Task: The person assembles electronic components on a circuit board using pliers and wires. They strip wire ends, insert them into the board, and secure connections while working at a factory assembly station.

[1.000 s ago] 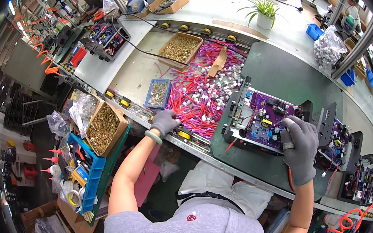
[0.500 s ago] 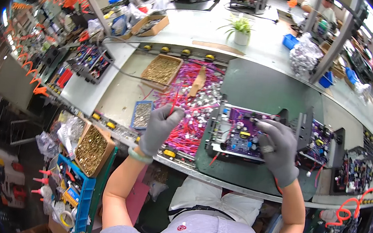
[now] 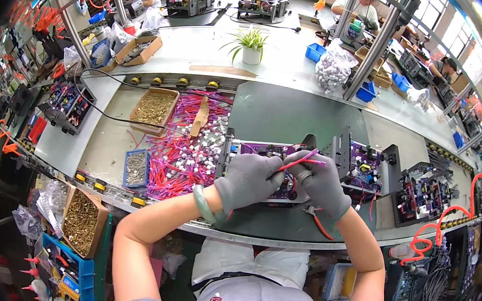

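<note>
Both my hands wear grey gloves and meet over a purple circuit board assembly (image 3: pixel 264 152) in a black frame on the green belt. My left hand (image 3: pixel 248 179) pinches one end of a thin pink and red wire (image 3: pixel 302 158). My right hand (image 3: pixel 321 182) grips the same wire higher up, over the board's right part. A green bangle sits on my left wrist. Left of the board lies a heap of pink and purple wires with white connectors (image 3: pixel 185 150).
A cardboard tray of brass screws (image 3: pixel 152 109), a small blue bin of parts (image 3: pixel 136 167), more purple board assemblies (image 3: pixel 363 163) to the right, a box of screws (image 3: pixel 82 222) at lower left, a potted plant (image 3: pixel 252 46), other people working at the far benches.
My left hand has left the wire heap and come right with a wire to the board. My right hand moved in from the board's right side to meet it.
</note>
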Demonstrator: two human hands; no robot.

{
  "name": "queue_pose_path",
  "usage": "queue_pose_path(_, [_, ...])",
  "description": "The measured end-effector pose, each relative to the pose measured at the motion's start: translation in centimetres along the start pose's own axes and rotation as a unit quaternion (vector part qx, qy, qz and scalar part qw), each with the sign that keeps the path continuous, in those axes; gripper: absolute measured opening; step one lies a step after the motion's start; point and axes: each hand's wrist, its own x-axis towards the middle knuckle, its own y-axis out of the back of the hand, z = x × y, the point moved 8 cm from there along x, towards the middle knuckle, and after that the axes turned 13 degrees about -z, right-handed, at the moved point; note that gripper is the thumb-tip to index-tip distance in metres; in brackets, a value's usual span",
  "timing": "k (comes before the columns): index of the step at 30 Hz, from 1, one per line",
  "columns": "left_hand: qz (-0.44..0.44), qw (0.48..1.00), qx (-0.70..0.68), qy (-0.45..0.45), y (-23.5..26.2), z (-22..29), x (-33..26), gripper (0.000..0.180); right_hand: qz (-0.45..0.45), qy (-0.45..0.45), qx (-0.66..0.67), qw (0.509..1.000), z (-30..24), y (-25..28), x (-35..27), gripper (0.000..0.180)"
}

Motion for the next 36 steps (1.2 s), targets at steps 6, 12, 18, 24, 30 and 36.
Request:
queue_pose_path(6, [-0.02,0.948,-0.315,0.025,1.4,-3.6,1.3,0.037,-0.012,0.064,-0.316,0.947,-2.6,1.4,1.5,0.01])
queue_pose_path(12, [-0.092,0.959,-0.268,0.001,0.4,-5.7,2.8,0.043,-0.131,0.036,-0.414,0.9,0.4,-1.6,3.0,0.01])
queue_pose_path(18, [-0.075,0.963,-0.256,0.043,-0.1,-6.2,4.9,0.024,-0.163,0.03,-0.478,0.863,0.7,-1.7,3.1,0.01])
queue_pose_path(24, [-0.188,0.98,-0.066,0.029,-1.0,-4.2,4.0,0.021,-0.098,0.067,-0.361,0.925,1.0,-0.4,2.6,0.009])
queue_pose_path(30, [-0.241,0.969,0.044,0.025,-1.8,-3.3,4.3,0.025,-0.104,0.07,-0.372,0.92,0.6,-1.0,2.7,0.013])
queue_pose_path(36, [-0.222,0.974,0.051,0.021,-1.7,-3.4,3.9,0.023,-0.233,0.092,-0.43,0.868,1.4,-1.5,3.9,0.015])
